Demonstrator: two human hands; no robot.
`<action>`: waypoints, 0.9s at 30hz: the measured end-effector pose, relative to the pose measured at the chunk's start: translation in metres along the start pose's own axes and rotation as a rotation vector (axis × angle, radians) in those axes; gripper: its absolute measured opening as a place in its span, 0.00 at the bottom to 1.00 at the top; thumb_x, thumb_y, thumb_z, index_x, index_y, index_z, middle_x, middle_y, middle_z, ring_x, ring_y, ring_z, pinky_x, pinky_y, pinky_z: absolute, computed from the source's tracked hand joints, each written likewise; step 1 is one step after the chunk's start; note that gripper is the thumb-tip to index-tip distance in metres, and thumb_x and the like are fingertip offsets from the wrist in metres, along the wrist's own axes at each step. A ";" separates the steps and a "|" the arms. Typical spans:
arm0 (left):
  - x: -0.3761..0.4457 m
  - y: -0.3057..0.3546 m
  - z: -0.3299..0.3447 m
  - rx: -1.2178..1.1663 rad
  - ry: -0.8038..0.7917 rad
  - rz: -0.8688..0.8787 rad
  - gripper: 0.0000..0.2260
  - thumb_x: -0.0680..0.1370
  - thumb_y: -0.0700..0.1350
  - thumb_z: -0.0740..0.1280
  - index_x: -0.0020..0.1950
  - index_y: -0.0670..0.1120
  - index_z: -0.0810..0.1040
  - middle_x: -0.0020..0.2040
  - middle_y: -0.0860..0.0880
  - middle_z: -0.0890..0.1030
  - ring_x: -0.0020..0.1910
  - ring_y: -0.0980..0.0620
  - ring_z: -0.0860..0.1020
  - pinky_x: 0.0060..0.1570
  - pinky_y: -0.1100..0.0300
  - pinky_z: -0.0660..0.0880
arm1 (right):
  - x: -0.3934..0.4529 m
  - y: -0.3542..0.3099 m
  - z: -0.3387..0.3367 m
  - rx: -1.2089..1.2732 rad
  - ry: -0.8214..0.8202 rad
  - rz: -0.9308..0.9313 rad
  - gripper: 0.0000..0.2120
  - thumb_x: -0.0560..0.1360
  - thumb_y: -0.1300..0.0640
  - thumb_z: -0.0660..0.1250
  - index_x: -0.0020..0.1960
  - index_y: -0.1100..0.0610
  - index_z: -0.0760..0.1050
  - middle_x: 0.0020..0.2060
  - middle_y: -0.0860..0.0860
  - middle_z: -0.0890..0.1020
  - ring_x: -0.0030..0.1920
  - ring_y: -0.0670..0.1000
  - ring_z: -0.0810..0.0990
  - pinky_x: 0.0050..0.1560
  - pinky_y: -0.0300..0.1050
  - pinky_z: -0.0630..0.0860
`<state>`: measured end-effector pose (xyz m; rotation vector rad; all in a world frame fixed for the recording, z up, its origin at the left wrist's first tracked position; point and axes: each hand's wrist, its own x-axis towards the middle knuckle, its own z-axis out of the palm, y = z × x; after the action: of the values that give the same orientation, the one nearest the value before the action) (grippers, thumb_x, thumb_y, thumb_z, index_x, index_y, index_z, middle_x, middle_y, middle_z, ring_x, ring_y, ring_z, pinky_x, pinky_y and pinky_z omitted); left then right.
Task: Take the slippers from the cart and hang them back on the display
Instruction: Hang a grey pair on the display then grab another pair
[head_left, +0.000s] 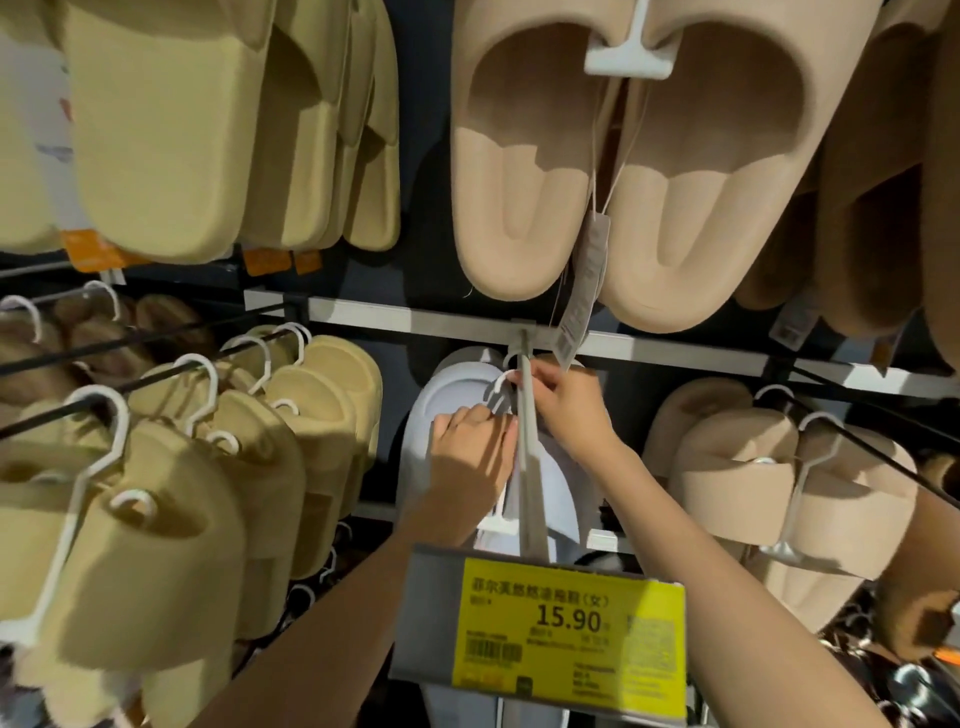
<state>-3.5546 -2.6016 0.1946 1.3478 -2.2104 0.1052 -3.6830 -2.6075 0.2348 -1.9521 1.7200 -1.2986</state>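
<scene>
A pair of pale lavender-white slippers (558, 493) hangs at the centre of the display, on a white plastic hanger (498, 387) whose hook sits at the grey display peg (527, 447). My left hand (475, 449) grips the hanger's neck just left of the peg. My right hand (569, 402) pinches the top of the hook against the peg from the right. The peg runs toward me and hides part of the slippers. The cart is out of view.
A yellow price tag reading 15.90 (566, 629) fronts the peg near me. Olive-yellow slippers (171, 519) hang on pegs to the left, beige ones (774, 478) to the right. Large beige slippers (623, 171) hang above, over a grey rail (675, 345).
</scene>
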 end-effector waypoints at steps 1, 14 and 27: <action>0.002 -0.004 0.004 -0.009 0.041 -0.023 0.06 0.64 0.48 0.73 0.30 0.48 0.79 0.27 0.51 0.76 0.25 0.50 0.76 0.34 0.58 0.70 | -0.001 0.000 0.002 0.066 0.000 0.018 0.11 0.78 0.54 0.62 0.47 0.57 0.81 0.35 0.55 0.81 0.34 0.49 0.77 0.42 0.46 0.75; 0.005 0.007 -0.009 -0.025 -0.142 -0.079 0.13 0.81 0.47 0.56 0.58 0.43 0.75 0.56 0.44 0.76 0.57 0.46 0.74 0.59 0.53 0.66 | -0.005 -0.013 0.004 0.020 0.033 0.093 0.13 0.79 0.54 0.59 0.53 0.58 0.81 0.44 0.59 0.83 0.45 0.56 0.81 0.49 0.50 0.78; -0.054 0.050 0.056 -0.201 -0.122 0.247 0.16 0.78 0.51 0.54 0.49 0.48 0.81 0.49 0.45 0.79 0.46 0.43 0.79 0.43 0.52 0.76 | -0.109 0.013 -0.046 -0.576 0.177 0.122 0.23 0.74 0.54 0.67 0.65 0.64 0.68 0.57 0.62 0.75 0.58 0.62 0.73 0.57 0.54 0.72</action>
<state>-3.6008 -2.5522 0.1313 0.9942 -2.4092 -0.1092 -3.7163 -2.4972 0.2029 -2.0010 2.4754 -1.0340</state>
